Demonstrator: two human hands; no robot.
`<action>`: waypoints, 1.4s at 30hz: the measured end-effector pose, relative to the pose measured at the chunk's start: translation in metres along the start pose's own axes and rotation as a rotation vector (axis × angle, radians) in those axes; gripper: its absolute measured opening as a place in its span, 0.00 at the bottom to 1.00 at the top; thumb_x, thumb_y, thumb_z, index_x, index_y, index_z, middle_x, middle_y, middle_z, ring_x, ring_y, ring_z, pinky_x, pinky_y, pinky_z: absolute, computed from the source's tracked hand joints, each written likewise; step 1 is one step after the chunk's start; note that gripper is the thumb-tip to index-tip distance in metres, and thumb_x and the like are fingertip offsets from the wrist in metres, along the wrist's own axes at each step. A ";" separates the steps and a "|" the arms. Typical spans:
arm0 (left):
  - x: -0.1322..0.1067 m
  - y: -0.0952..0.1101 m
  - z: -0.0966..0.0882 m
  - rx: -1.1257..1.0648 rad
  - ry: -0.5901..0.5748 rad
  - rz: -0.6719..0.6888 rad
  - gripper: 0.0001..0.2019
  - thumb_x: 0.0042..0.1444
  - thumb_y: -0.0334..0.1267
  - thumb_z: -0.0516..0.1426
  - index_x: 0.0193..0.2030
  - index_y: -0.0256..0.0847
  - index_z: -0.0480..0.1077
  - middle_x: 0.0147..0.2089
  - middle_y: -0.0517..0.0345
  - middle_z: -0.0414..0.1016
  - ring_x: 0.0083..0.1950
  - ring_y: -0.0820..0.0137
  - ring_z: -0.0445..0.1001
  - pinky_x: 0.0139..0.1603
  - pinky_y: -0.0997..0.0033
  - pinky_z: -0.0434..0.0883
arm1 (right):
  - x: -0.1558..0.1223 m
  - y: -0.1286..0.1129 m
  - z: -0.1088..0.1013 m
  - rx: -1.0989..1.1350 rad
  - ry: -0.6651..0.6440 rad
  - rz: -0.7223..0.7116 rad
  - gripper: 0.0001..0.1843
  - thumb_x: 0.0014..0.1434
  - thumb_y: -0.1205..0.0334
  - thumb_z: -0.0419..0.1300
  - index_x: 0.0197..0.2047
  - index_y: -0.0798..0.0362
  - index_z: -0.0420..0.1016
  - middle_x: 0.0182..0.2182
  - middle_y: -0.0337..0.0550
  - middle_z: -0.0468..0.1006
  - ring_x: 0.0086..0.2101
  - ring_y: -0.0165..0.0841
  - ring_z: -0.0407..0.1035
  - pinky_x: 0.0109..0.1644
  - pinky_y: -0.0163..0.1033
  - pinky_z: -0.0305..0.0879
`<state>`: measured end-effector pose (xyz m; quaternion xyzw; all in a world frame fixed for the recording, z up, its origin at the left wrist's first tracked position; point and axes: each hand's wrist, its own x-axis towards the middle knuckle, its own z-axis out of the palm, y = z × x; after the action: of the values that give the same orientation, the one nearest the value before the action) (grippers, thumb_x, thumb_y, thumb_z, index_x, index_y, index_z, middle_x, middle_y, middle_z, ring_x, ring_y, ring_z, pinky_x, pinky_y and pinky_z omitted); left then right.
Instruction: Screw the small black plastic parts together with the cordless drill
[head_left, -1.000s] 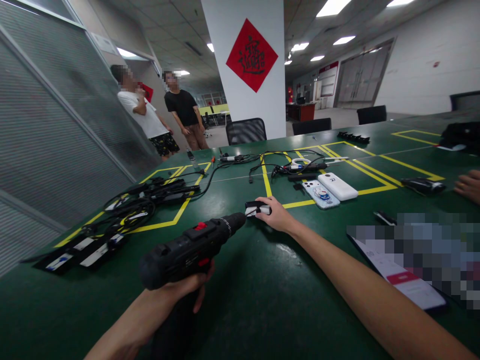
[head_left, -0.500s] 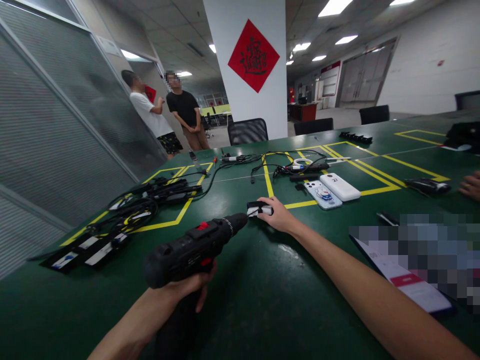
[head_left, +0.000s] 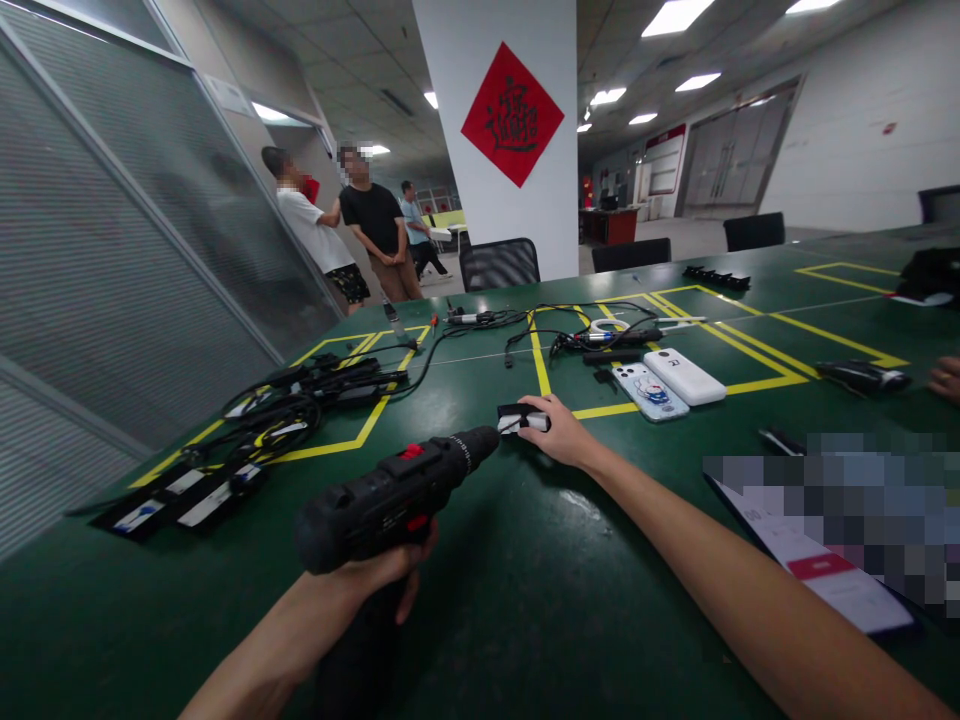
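A tangle of black cables (head_left: 330,385) lies at the left on the green surface (head_left: 480,610). Nearer, the left hand (head_left: 364,578) has its grip wrapped around the handle of a black drill (head_left: 386,500), which points right and away at a small black-and-white block (head_left: 514,424). The right hand (head_left: 562,432) grips that block from its right, near the middle of the surface. Farther right, a phone (head_left: 651,391) lies beside a white box (head_left: 685,377); another person's hand (head_left: 946,376) shows at the right edge.

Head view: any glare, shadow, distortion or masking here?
Head view: ceiling lights look nearly white, glare spots the green table; head view: the pillar slants, likely lens distortion; head view: the drill loses its lower grip in shadow, pixelation masks part of the right.
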<state>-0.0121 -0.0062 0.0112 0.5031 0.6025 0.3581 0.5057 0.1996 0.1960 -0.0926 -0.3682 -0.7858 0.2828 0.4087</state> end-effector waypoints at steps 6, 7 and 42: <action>0.001 -0.003 -0.001 -0.012 -0.012 -0.013 0.16 0.49 0.44 0.58 0.42 0.38 0.65 0.32 0.57 0.69 0.21 0.73 0.66 0.21 0.71 0.65 | 0.000 0.000 0.000 -0.001 0.005 -0.006 0.26 0.51 0.59 0.62 0.54 0.49 0.66 0.44 0.43 0.66 0.43 0.33 0.65 0.52 0.40 0.60; 0.001 -0.004 -0.002 -0.017 -0.009 -0.010 0.17 0.49 0.45 0.58 0.43 0.38 0.65 0.32 0.57 0.69 0.21 0.73 0.67 0.21 0.71 0.65 | 0.000 0.000 0.000 -0.001 0.004 -0.003 0.26 0.51 0.59 0.62 0.54 0.49 0.66 0.44 0.43 0.66 0.43 0.33 0.65 0.52 0.40 0.60; 0.001 -0.003 0.000 -0.008 0.022 -0.003 0.17 0.48 0.46 0.58 0.42 0.38 0.66 0.32 0.57 0.69 0.20 0.73 0.66 0.21 0.70 0.66 | 0.000 0.002 0.001 0.002 0.007 -0.011 0.25 0.51 0.59 0.63 0.54 0.48 0.66 0.45 0.43 0.66 0.44 0.33 0.65 0.53 0.41 0.59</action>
<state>-0.0129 -0.0060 0.0083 0.4962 0.6074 0.3651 0.5016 0.1995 0.1968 -0.0946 -0.3645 -0.7860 0.2800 0.4134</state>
